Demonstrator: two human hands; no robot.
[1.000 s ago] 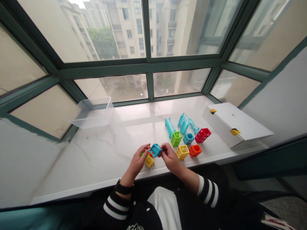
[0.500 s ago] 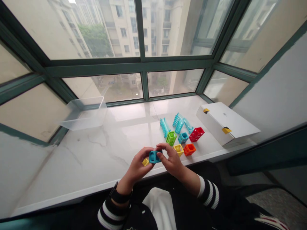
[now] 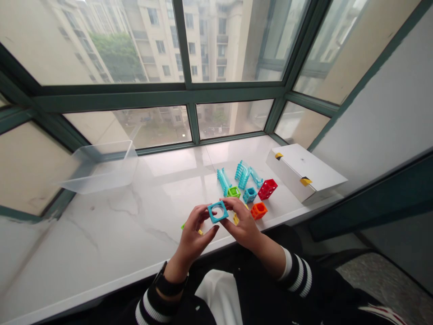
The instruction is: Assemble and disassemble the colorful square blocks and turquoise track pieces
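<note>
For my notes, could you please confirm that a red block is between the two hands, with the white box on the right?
Not quite: the head view shows the block between the left hand and the right hand is blue, not red. The white box is indeed on the right.

Leftward: broad way over counter (image 3: pixel 152 203) between my left hand (image 3: pixel 194 230) and plastic bin (image 3: pixel 104 180). Past my right hand (image 3: pixel 244 225): green block (image 3: pixel 233 192), orange block (image 3: pixel 259 211), red block (image 3: pixel 267 189) crowd path. Narrow lane between red block and white box (image 3: pixel 307 167). Window frame (image 3: pixel 135 98) blocks far edge of counter.
</note>
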